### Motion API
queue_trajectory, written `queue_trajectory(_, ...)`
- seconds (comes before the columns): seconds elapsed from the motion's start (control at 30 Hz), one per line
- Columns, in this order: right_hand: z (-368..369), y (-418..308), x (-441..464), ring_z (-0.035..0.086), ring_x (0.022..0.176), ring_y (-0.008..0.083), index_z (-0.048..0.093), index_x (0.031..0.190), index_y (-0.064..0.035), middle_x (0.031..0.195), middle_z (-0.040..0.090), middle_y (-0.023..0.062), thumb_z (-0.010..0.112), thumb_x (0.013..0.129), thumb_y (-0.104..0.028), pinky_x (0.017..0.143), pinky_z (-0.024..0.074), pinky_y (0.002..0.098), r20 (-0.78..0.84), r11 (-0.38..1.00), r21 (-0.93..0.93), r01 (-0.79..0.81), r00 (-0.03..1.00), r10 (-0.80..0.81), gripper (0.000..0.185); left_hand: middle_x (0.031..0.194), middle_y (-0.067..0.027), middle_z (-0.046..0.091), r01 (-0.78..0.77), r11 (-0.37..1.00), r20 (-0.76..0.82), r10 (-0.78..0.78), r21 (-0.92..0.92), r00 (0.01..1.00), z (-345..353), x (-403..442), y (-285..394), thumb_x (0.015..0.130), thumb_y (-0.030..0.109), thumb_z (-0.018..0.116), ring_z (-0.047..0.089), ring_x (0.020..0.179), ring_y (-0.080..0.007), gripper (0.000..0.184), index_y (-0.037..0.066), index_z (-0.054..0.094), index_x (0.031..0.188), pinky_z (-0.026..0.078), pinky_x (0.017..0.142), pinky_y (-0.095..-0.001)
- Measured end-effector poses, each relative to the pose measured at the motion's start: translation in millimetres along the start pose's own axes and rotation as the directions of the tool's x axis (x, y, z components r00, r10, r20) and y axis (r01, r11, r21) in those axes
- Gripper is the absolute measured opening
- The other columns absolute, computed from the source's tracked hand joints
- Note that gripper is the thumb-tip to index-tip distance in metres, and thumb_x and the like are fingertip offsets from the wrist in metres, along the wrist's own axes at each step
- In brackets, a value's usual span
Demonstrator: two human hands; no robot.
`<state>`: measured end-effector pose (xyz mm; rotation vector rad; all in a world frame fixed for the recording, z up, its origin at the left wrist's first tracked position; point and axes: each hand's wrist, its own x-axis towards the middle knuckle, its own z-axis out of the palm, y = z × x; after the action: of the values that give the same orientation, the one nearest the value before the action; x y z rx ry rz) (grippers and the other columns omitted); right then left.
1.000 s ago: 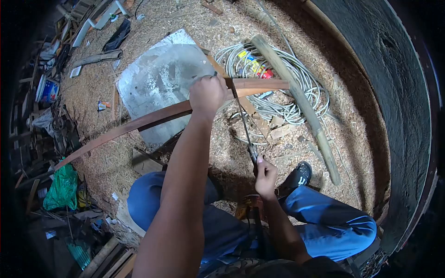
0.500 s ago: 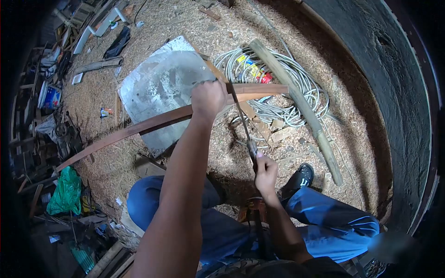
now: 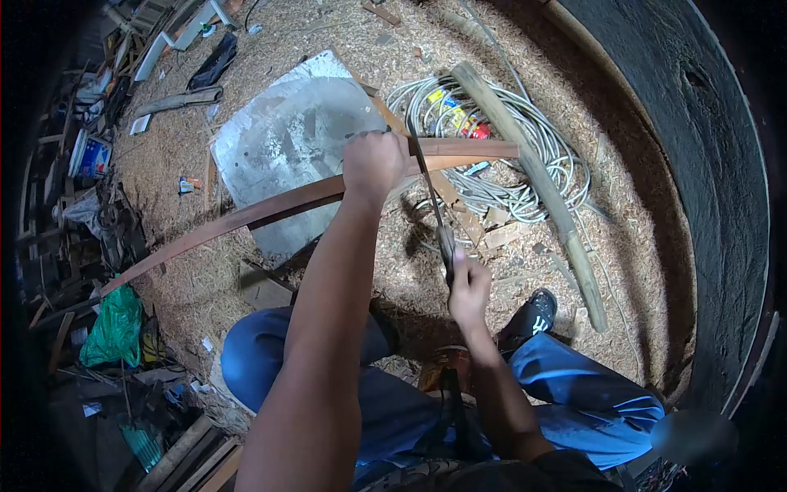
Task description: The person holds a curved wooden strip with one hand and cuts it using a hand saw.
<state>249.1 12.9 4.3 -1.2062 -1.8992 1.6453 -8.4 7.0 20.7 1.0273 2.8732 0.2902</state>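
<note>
you grip a curved wooden strip (image 3: 279,202) and set a long blade (image 3: 431,193) across it
your left hand (image 3: 375,166) is clenched over the strip, knuckles up; your right hand (image 3: 469,291) is closed round the handle of the blade, which slants away from you and crosses the strip just right of your left fist; the strip runs from beside a green bag (image 3: 112,332) on your left, over a pale metal sheet (image 3: 262,148), to a wooden pole (image 3: 545,189) on your right, where its end appears to meet the pole; a coil of cable (image 3: 571,176) lies partly under that pole, on ground (image 3: 393,271) strewn with shavings; whether the blade's edge bites the wood, you cannot tell from here
</note>
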Motion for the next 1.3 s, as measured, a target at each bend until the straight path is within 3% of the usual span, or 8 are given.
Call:
queue_trajectory(0.37, -17.1, 13.2, -38.2, 0.037, 0.057, 0.0111, 0.049, 0.065, 0.0043, 0.055, 0.041, 0.0041, 0.049, 0.103, -0.026, 0.052, 0.0300, 0.0342, 0.027, 0.991, 0.055, -0.119, 0.993, 0.117, 0.048, 0.068, -0.0245, 0.067, -0.014, 1.000, -0.051, 0.014, -0.009, 0.999, 1.6, 0.1, 0.3, 0.094, 0.026, 0.047, 0.068, 0.062, -0.0397, 0.046, 0.000, 0.070, 0.064, 0.057, 0.066, -0.0477)
queue_trajectory(0.43, 4.1, 2.0, -10.7, 0.039, 0.056, 0.0135, 0.051, 0.066, 0.0050, 0.054, 0.044, 0.0060, 0.047, 0.104, -0.030, 0.052, 0.0314, 0.0358, -0.136, 0.994, 0.106, 0.029, 0.991, -0.014, 0.051, 0.069, -0.0243, 0.067, -0.002, 1.000, -0.033, 0.002, -0.003, 0.999, 2.2, 0.0, 1.1, 0.094, 0.026, 0.047, 0.068, 0.063, -0.0396, 0.046, 0.000, 0.070, 0.064, 0.056, 0.066, -0.0477)
queue_trajectory(0.63, -0.3, 19.1, -1.9, 0.042, 0.054, 0.0195, 0.053, 0.067, 0.0045, 0.054, 0.046, 0.0072, 0.041, 0.105, -0.035, 0.055, 0.0347, 0.0390, 0.016, 0.990, 0.100, -0.100, 0.995, 0.099, 0.056, 0.071, -0.0240, 0.068, -0.002, 1.000, -0.044, 0.002, 0.000, 0.999, 4.2, 0.7, 0.1, 0.091, 0.025, 0.049, 0.069, 0.064, -0.0388, 0.042, 0.000, 0.070, 0.065, 0.057, 0.066, -0.0470)
queue_trajectory(0.67, 2.3, 59.1, -24.2, 0.043, 0.055, 0.0174, 0.052, 0.065, 0.0020, 0.055, 0.046, 0.0050, 0.041, 0.105, -0.031, 0.054, 0.0339, 0.0372, -0.192, 0.999, -0.031, 0.030, 0.981, -0.036, 0.053, 0.071, -0.0240, 0.068, -0.018, 1.000, -0.059, 0.018, -0.006, 0.998, 3.9, 1.4, -0.5, 0.091, 0.025, 0.049, 0.069, 0.065, -0.0385, 0.042, 0.000, 0.070, 0.066, 0.057, 0.066, -0.0468)
queue_trajectory(0.8, -20.0, 52.9, -50.4, 0.045, 0.054, 0.0147, 0.055, 0.066, -0.0004, 0.056, 0.046, 0.0031, 0.043, 0.105, -0.028, 0.053, 0.0345, 0.0327, -0.096, 0.935, 0.316, -0.158, 0.976, 0.198, 0.049, 0.071, -0.0239, 0.068, -0.022, 1.000, -0.045, 0.022, -0.003, 0.999, 6.8, -0.5, -3.9, 0.090, 0.025, 0.050, 0.069, 0.065, -0.0384, 0.040, 0.000, 0.070, 0.065, 0.057, 0.066, -0.0467)
queue_trajectory(0.87, -10.2, 19.9, -16.7, 0.045, 0.053, 0.0153, 0.056, 0.065, -0.0002, 0.055, 0.047, 0.0035, 0.042, 0.105, -0.031, 0.053, 0.0351, 0.0330, -0.145, 0.999, 0.030, 0.043, 0.989, -0.038, 0.052, 0.072, -0.0236, 0.068, -0.027, 1.000, -0.049, 0.027, 0.016, 0.998, 5.4, 0.6, -1.5, 0.090, 0.024, 0.050, 0.069, 0.066, -0.0387, 0.040, 0.000, 0.070, 0.065, 0.057, 0.067, -0.0466)
queue_trajectory(0.97, 1.4, 4.6, 29.9, 0.042, 0.052, 0.0116, 0.055, 0.063, 0.0002, 0.056, 0.050, 0.0019, 0.045, 0.104, -0.037, 0.050, 0.0330, 0.0309, 0.048, 0.989, 0.076, -0.124, 0.992, 0.121, 0.057, 0.070, -0.0232, 0.068, -0.006, 1.000, -0.060, 0.007, 0.022, 0.998, 5.3, -0.6, 0.6, 0.090, 0.024, 0.050, 0.069, 0.065, -0.0388, 0.041, 0.000, 0.069, 0.064, 0.057, 0.067, -0.0464)
queue_trajectory(1.3, -18.2, -2.3, -22.9, 0.039, 0.052, 0.0117, 0.057, 0.065, 0.0025, 0.054, 0.045, 0.0033, 0.054, 0.101, -0.028, 0.050, 0.0316, 0.0327, 0.041, 0.994, 0.001, -0.113, 0.993, 0.113, 0.048, 0.073, -0.0237, 0.068, -0.014, 1.000, -0.004, 0.014, 0.012, 1.000, -4.6, -2.3, 3.7, 0.092, 0.026, 0.048, 0.070, 0.068, -0.0387, 0.042, 0.000, 0.071, 0.069, 0.057, 0.068, -0.0462)
